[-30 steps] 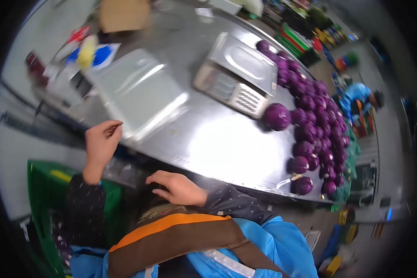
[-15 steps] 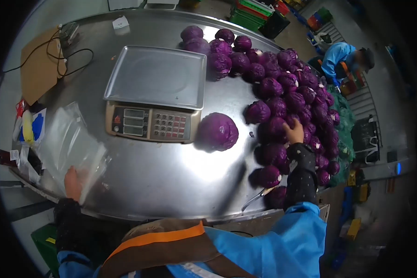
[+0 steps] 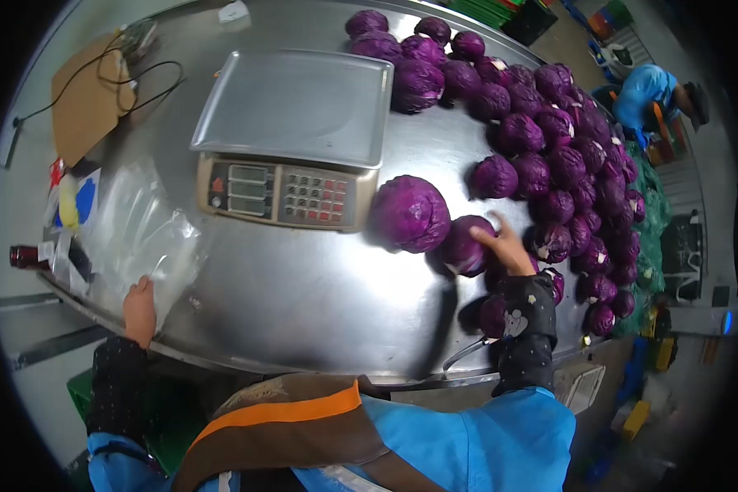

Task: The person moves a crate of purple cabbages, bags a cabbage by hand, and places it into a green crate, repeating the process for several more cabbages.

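Right hand [image 3: 508,246]: fingers part-spread and curved over a red cabbage [image 3: 469,246], which sat on the metal bench [image 3: 320,303] just beside a larger cabbage [image 3: 412,214], right of the scale [image 3: 283,189]. Left hand [image 3: 140,312]: fingers nearly closed at the near edge of the clear plastic bags [image 3: 143,238]; grip unclear.

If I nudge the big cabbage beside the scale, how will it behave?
The big cabbage looks round, so it would probably roll. Its tight leaves suggest a firm, fairly heavy head; the smooth metal table may let it slide.
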### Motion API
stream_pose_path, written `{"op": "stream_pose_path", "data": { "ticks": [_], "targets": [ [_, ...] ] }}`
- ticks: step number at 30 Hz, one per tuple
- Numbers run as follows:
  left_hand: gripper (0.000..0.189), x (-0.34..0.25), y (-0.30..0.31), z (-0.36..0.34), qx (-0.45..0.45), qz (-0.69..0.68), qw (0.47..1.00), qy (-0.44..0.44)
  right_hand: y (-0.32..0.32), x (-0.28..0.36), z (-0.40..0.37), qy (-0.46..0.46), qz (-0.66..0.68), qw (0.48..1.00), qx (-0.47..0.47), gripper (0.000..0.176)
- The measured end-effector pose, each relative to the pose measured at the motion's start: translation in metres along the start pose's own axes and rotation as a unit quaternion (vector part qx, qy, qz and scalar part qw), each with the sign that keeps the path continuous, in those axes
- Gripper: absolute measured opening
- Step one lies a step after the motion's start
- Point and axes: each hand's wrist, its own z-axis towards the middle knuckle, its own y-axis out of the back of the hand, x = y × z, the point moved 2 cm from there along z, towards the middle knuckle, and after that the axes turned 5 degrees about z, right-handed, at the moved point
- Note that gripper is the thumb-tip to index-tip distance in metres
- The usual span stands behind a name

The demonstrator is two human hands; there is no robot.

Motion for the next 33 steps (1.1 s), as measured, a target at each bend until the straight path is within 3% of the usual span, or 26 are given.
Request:
{"op": "stream_pose_path", "data": {
  "ticks": [1, 3, 5, 6, 8, 9, 10, 12, 13, 14, 16, 17, 19, 22, 25, 27, 29, 30, 31, 32, 33],
  "targets": [
    [0.03, -0.003, 0.007, 0.001, 0.075, 0.018, 0.997, 0.008, -0.013, -0.013, 0.004, 0.045, -0.051, 0.997, 0.02, 0.077],
    [0.033, 0.001, 0.006, 0.0, 0.058, 0.015, 0.998, -0.02, -0.022, -0.031, -0.003, 0.093, -0.02, 0.995, -0.035, 0.072],
    [0.037, -0.016, 0.031, 0.001, -0.031, -0.009, 0.999, -0.036, -0.026, -0.031, -0.034, 0.08, 0.083, 0.993, -0.04, 0.062],
    [0.039, -0.035, 0.059, 0.001, -0.067, -0.052, 0.996, -0.016, -0.023, -0.047, -0.045, 0.068, 0.223, 0.972, 0.002, 0.061],
    [0.048, -0.076, 0.107, -0.013, -0.145, -0.139, 0.979, 0.039, -0.04, -0.076, -0.079, 0.023, 0.455, 0.885, 0.093, 0.059],
    [0.051, -0.09, 0.097, -0.023, -0.076, -0.196, 0.975, 0.066, -0.059, -0.071, -0.103, -0.011, 0.547, 0.826, 0.135, 0.058],
    [0.049, -0.111, 0.072, -0.03, -0.02, -0.194, 0.979, 0.054, -0.1, -0.044, -0.128, 0.028, 0.519, 0.803, 0.29, 0.058],
    [0.046, -0.156, 0.019, -0.046, 0.091, -0.188, 0.978, 0.026, -0.159, -0.028, -0.145, 0.1, 0.344, 0.784, 0.508, 0.059],
    [0.046, -0.164, -0.004, -0.044, 0.155, -0.189, 0.97, 0.008, -0.192, -0.04, -0.147, 0.122, 0.267, 0.824, 0.484, 0.06],
    [0.046, -0.16, 0.004, -0.042, 0.151, -0.187, 0.971, 0.016, -0.227, -0.045, -0.15, 0.141, 0.187, 0.857, 0.459, 0.061],
    [0.057, -0.158, 0.025, -0.052, 0.016, -0.164, 0.982, -0.091, -0.287, -0.062, -0.192, 0.129, 0.178, 0.913, 0.342, 0.061],
    [0.057, -0.155, 0.047, -0.066, 0.018, -0.164, 0.982, -0.092, -0.305, -0.049, -0.194, 0.008, 0.377, 0.835, 0.401, 0.06],
    [0.062, -0.146, 0.106, -0.089, -0.059, -0.255, 0.959, -0.104, -0.324, 0.002, -0.209, -0.119, 0.522, 0.706, 0.464, 0.061],
    [0.066, -0.156, 0.128, -0.115, -0.098, -0.343, 0.925, -0.133, -0.332, -0.015, -0.21, -0.164, 0.568, 0.713, 0.376, 0.058],
    [0.075, -0.184, 0.12, -0.123, -0.061, -0.367, 0.9, -0.227, -0.324, -0.018, -0.232, -0.202, 0.598, 0.719, 0.292, 0.054],
    [0.078, -0.203, 0.128, -0.123, -0.016, -0.367, 0.884, -0.288, -0.306, -0.017, -0.252, -0.141, 0.52, 0.813, 0.219, 0.04],
    [0.078, -0.207, 0.139, -0.123, 0.008, -0.409, 0.865, -0.292, -0.286, -0.012, -0.266, -0.015, 0.416, 0.875, 0.246, 0.042],
    [0.078, -0.206, 0.142, -0.125, 0.012, -0.454, 0.84, -0.298, -0.267, -0.004, -0.276, 0.071, 0.241, 0.944, 0.215, 0.047],
    [0.078, -0.206, 0.144, -0.129, 0.015, -0.498, 0.813, -0.302, -0.249, 0.003, -0.286, 0.153, 0.054, 0.971, 0.176, 0.054],
    [0.079, -0.204, 0.141, -0.137, -0.046, -0.535, 0.78, -0.321, -0.241, 0.023, -0.302, 0.316, -0.09, 0.943, 0.052, 0.062],
    [0.079, -0.197, 0.147, -0.142, -0.045, -0.536, 0.779, -0.321, -0.236, 0.043, -0.321, 0.456, -0.227, 0.857, -0.076, 0.069]
  ]
}}
